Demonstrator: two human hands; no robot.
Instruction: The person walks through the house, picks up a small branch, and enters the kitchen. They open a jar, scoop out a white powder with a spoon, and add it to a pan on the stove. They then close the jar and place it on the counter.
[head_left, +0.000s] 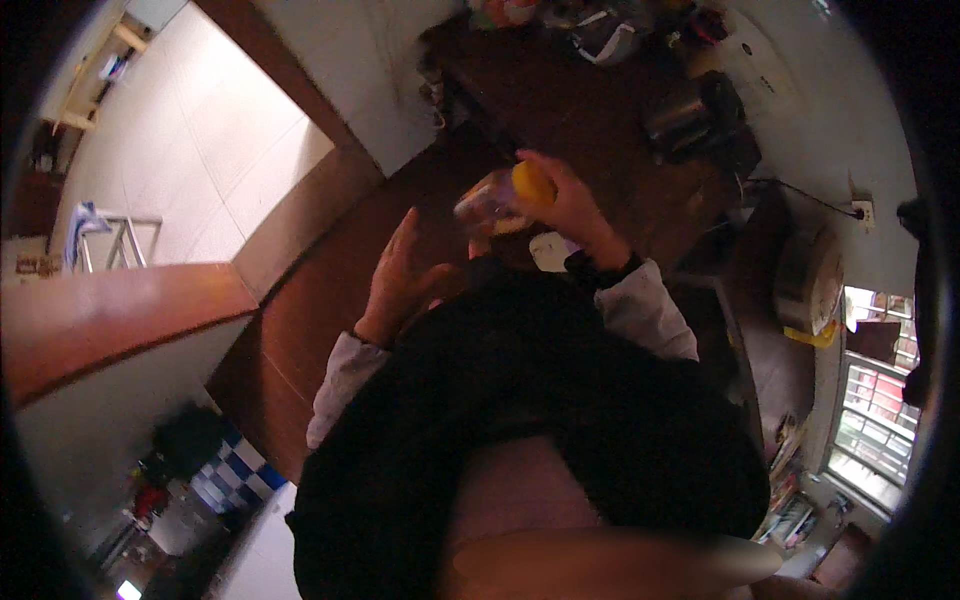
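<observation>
My right hand (574, 202) is raised in front of my body, its fingers closed around the yellow lid of a clear jar (491, 210). The jar lies tilted towards the left and is blurred; its contents cannot be made out. To the left of it, my left hand (405, 277) is held with the fingers apart and nothing in it. Just below the jar a small whitish object (551, 251), partly hidden by my right wrist and dark clothing, shows near the dark wooden surface.
A dark wooden table (570, 97) stands ahead, with a metal kettle or pot (682, 116) at its right side and mixed items along its far edge. A round metal vessel (814, 281) is at the right near a window. A reddish-brown ledge (127, 315) runs at the left.
</observation>
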